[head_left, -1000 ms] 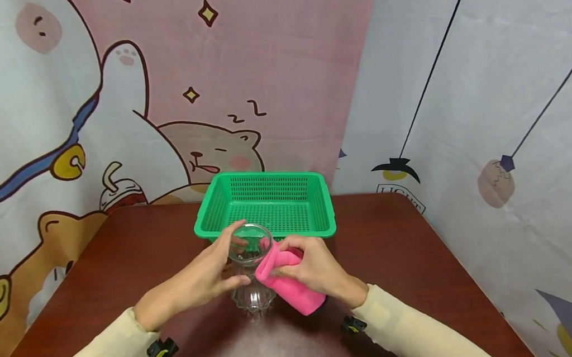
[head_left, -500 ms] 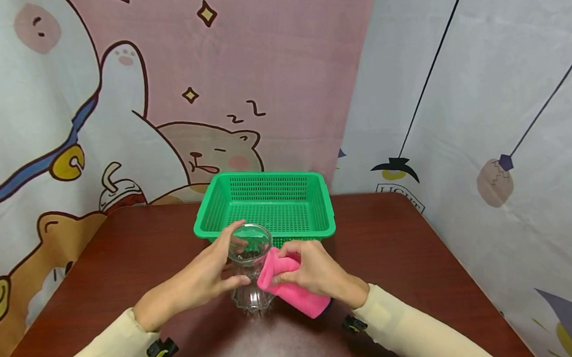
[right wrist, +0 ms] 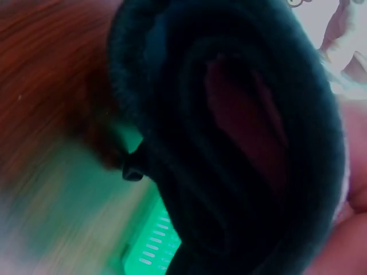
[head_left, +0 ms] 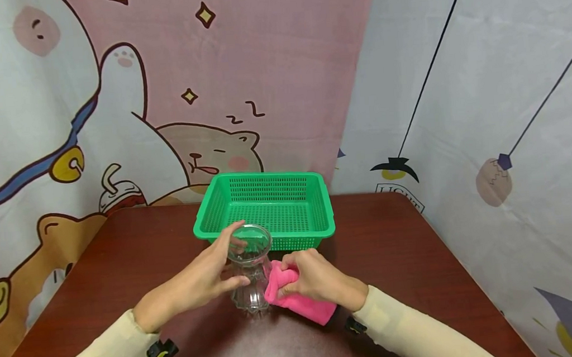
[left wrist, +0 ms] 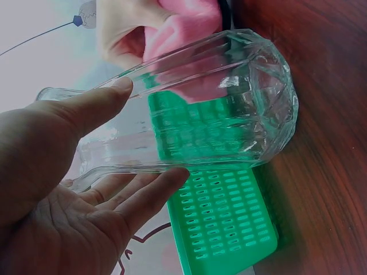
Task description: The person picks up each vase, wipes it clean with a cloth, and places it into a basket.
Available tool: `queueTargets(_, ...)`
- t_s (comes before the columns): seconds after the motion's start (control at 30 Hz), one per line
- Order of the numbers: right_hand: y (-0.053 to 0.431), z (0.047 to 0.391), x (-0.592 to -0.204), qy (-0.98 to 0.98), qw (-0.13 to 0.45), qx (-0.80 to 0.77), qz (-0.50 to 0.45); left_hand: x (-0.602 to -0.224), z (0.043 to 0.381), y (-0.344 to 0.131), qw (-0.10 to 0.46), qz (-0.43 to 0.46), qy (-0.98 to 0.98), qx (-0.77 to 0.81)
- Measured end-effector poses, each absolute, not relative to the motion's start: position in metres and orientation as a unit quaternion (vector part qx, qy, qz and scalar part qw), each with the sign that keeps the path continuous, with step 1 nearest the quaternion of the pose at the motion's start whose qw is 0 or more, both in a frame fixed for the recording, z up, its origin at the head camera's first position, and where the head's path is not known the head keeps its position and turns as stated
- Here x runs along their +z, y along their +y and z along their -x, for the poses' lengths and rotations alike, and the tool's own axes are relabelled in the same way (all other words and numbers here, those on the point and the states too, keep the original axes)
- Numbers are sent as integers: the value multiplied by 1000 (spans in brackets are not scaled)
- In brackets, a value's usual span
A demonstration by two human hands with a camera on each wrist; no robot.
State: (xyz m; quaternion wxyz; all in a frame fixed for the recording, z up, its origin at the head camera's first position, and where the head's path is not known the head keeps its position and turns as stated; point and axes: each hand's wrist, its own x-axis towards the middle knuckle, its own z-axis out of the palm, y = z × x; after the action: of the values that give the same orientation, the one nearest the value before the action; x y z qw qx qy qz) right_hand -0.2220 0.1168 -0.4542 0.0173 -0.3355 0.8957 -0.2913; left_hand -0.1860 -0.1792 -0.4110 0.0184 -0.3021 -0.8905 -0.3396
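A clear glass vase (head_left: 251,293) with a flared rim and faceted base stands upright on the table. My left hand (head_left: 200,277) holds it round the neck, thumb on the near side and fingers on the far side, as the left wrist view also shows. In my right hand (head_left: 319,279) a folded pink cloth (head_left: 308,305) is pinched, its front end right at the vase's right side. The cloth's dark-edged rolled end (right wrist: 229,143) fills most of the right wrist view. Pink shows through the glass (left wrist: 252,97) in the left wrist view.
Just behind the vase sits a green plastic basket (head_left: 324,220) with slotted sides. The dark red-brown table (head_left: 388,260) runs back to a printed cartoon curtain (head_left: 299,88). Another curtain panel hangs along the right side.
My right hand and the pink cloth have slid down along the vase's right side, from near the rim to its lower body. The left hand and the vase stay in place.
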Motion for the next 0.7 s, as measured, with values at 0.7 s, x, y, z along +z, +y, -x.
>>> queueTargets(0.7, 114, 219, -466, 906, 5, -223, 359, -409, 186, -179, 19, 295, -896, -331)
